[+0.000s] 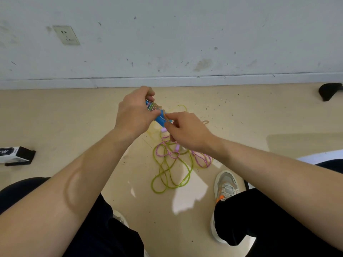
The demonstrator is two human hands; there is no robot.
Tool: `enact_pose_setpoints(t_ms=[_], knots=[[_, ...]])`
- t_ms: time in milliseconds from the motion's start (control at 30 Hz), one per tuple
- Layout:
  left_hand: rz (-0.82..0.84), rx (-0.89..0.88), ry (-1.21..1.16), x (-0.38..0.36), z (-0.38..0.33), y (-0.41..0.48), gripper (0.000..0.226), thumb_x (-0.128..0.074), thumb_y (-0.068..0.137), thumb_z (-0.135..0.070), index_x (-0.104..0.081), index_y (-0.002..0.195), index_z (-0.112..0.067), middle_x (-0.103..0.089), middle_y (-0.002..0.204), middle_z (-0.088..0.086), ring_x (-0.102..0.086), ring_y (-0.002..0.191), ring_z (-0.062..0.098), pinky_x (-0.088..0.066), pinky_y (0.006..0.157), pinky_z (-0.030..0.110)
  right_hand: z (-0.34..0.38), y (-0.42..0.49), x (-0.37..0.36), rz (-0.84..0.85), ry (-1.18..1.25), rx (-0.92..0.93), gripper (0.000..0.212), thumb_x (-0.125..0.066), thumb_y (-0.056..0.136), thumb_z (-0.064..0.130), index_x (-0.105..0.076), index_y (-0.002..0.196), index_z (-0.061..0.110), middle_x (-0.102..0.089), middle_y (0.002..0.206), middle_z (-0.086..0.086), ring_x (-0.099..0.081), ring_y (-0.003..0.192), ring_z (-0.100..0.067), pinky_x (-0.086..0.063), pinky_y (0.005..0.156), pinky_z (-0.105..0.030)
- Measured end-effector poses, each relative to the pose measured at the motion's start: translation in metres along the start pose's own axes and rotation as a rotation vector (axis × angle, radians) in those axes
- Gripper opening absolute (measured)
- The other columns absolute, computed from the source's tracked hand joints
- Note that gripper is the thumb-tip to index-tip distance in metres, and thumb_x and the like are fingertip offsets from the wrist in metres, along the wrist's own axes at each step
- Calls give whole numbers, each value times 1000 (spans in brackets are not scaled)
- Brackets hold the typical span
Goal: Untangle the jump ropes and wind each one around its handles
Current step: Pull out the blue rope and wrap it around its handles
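The left hand (134, 112) is clenched round the far end of the blue handles (160, 118), held up over the floor (92, 127), with coils of multicoloured rope (153, 107) wound just beside its thumb. The right hand (185, 133) pinches a strand at the near end of the handles, apparently tucking or finishing the wrap; its fingertips hide where the strand ends. The main risk, as I judge it, is the wrap springing loose: if the pinch slips before the end is secured, the coils could slacken and slide off toward the near end, where the plastic is bare. The left hand's grip also covers part of the winding, so shifting it could loosen turns. Below on the floor, the green rope (167, 175) and pink rope (168, 153) lie crossed through each other in loose loops, with a lilac handle (177, 148) among them, right of centre and near the shoe (225, 186). A thin yellowish loop shows just under the blue handles; I cannot tell whether it belongs to the held rope or the green one. If it is joined to the pile, pulling would drag and tighten the tangle. The shoe could also catch a green loop.
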State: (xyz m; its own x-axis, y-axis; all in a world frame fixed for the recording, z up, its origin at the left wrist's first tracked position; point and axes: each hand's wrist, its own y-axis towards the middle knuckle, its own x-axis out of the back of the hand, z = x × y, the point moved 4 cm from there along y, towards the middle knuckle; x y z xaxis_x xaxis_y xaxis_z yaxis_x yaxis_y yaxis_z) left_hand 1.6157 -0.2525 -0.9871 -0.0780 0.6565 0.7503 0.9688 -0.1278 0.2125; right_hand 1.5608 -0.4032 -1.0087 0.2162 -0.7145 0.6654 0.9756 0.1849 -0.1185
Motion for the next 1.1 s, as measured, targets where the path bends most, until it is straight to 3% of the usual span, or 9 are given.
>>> enact_pose_setpoints(t_ms=[133,233,333,400,500,733,933,1033,1100], knots=[[-100,134,-217,1,6,-1,43,-84,75,-24,-59,109,-22,-62,97,-13,-62,89,9,-52,80,26,7,-1,-12,-40,-309,100,37,-34,103,28,-39,139,21,-70,107,-6,-61,76,-32,-54,71,-44],[-129,211,-326,-7,11,-7,46,-84,73,-25,-56,110,-24,-60,97,-16,-64,96,13,-57,85,42,9,-5,-20,-22,-488,117,54,-34,104,28,-18,155,15,-60,102,-3,-56,82,-31,-50,69,-42],[-143,302,-405,-13,12,-10,47,-85,74,-24,-55,111,-23,-60,100,-14,-66,99,20,-58,84,47,10,-9,-24,-67,-625,164,65,-39,100,24,-10,156,7,-59,102,-2,-55,72,-28,-43,54,-35],[-125,387,-494,-16,13,-12,46,-84,78,-18,-54,114,-20,-59,103,-10,-67,100,21,-60,80,39,10,-12,-26,-96,-740,203,70,-41,98,23,-6,155,1,-62,114,-5,-57,68,-28,-32,46,-30],[-64,535,-653,-22,13,-15,43,-80,83,-13,-53,115,-14,-60,109,-1,-69,91,20,-60,70,28,13,-17,-27,-120,-896,224,71,-39,98,22,-4,154,-6,-59,112,-11,-44,60,-25,-18,43,-29],[-15,650,-763,-25,13,-17,65,-91,70,-25,-52,121,-10,-62,112,3,-72,89,17,-62,79,34,15,-22,-33,-125,-954,241,76,-40,93,18,0,153,-9,-52,105,-10,-40,62,-21,-20,44,-30],[-83,645,-792,-21,14,-16,58,-89,72,-12,-53,118,-10,-60,111,3,-68,80,13,-60,69,27,12,-24,-37,-203,-855,306,73,-52,89,22,-25,150,-7,-54,103,-12,-39,62,-22,-17,44,-29],[-110,648,-816,-18,15,-13,56,-88,73,-12,-53,117,-11,-59,107,1,-68,78,11,-60,69,26,8,-19,-32,-165,-358,186,45,-42,102,23,-36,144,9,-55,117,-10,-55,77,-28,-45,57,-39],[-136,649,-828,-16,16,-12,55,-88,75,-13,-53,117,-11,-58,106,0,-68,73,9,-61,71,27,-3,-10,-29,-128,-59,32,28,-34,106,24,-50,123,11,-64,111,-8,-59,73,-21,-47,64,-37]])
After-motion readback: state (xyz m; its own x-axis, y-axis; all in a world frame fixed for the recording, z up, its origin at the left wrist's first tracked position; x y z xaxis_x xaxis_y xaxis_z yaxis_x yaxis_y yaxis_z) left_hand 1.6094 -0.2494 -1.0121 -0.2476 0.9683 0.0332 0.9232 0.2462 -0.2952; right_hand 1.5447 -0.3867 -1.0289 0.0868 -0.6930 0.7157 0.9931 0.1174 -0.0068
